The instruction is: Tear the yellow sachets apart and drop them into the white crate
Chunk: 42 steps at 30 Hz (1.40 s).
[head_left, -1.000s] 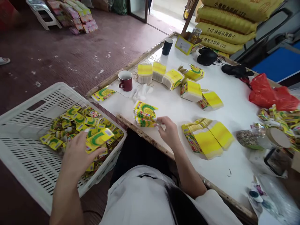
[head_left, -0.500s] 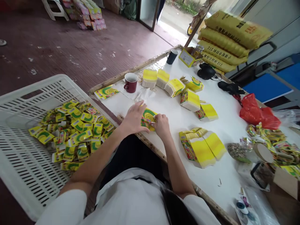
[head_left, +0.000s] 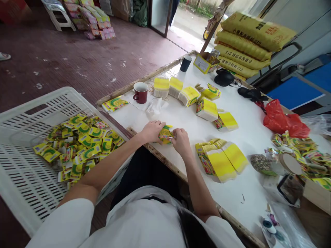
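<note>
My left hand (head_left: 152, 131) and my right hand (head_left: 181, 140) both close round a small stack of yellow-green packets (head_left: 165, 134) near the front edge of the white table (head_left: 248, 137). The stack rests on the table between my palms, mostly hidden by my fingers. To my left, a white slotted crate (head_left: 28, 162) holds several loose packets (head_left: 82, 144) of the same kind. A fanned bundle of yellow packets (head_left: 222, 162) lies to the right of my right hand.
A red mug (head_left: 140, 92), a dark mug (head_left: 185, 63) and several yellow bundles (head_left: 186, 93) stand further back. A red plastic bag (head_left: 284, 119), loose packets and jars crowd the right side. Yellow sacks (head_left: 248, 44) are stacked beyond the table.
My left hand left the crate with a packet, crossed to the table and now grips the stack together with my right hand. The stack now looks squeezed between both hands.
</note>
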Each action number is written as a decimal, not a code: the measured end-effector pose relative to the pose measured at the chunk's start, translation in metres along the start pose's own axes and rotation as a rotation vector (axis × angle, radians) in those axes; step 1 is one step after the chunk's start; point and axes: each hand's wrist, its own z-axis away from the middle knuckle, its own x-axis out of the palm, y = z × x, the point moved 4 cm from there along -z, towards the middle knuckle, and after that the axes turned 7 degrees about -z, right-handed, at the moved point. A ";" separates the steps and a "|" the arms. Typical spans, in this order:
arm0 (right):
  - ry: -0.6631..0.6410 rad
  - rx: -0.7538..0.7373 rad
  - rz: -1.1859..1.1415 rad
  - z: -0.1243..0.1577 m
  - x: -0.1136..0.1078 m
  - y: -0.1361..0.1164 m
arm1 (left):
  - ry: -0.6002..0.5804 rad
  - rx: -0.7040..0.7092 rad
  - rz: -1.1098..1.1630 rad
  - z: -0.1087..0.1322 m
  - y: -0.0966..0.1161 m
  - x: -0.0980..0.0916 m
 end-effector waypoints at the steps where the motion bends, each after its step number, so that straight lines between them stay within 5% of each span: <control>1: -0.001 0.009 -0.016 -0.001 -0.001 -0.001 | 0.016 0.007 0.033 0.002 -0.001 0.000; 3: -0.002 0.035 -0.055 0.000 -0.004 -0.004 | 0.166 0.008 0.129 0.013 -0.002 -0.004; 8: 0.132 0.072 -0.574 0.025 -0.024 -0.018 | 1.044 -0.225 0.641 0.079 0.008 -0.012; 9: 0.155 0.057 -0.667 0.033 -0.025 -0.024 | 1.146 -0.280 0.796 0.091 0.014 -0.007; 13: -0.056 -0.069 -0.743 0.060 -0.009 -0.056 | 0.989 -0.337 1.389 0.098 0.045 0.007; 16: -0.163 -0.141 -0.767 0.076 0.004 -0.067 | 0.870 -0.355 1.699 0.089 0.057 -0.004; 21: -0.132 -0.155 -0.833 0.088 0.008 -0.070 | 1.014 -0.311 1.914 0.081 0.058 -0.023; 24: -0.085 -0.068 -0.840 0.085 0.007 -0.065 | 1.029 -0.320 1.839 0.080 0.061 -0.012; 31: 0.143 -0.020 -0.856 0.076 -0.031 -0.027 | 0.805 -0.357 1.560 0.084 0.074 0.016; 33: 0.190 -0.078 -0.768 0.076 -0.045 -0.020 | 0.736 -0.342 1.529 0.087 0.068 0.010; 37: 0.291 -0.266 -0.428 0.080 -0.076 -0.018 | 0.564 -0.066 1.432 0.099 0.051 -0.022; 42: 0.138 -0.528 -0.139 0.091 -0.078 -0.041 | 0.204 -0.040 0.914 0.097 0.058 -0.029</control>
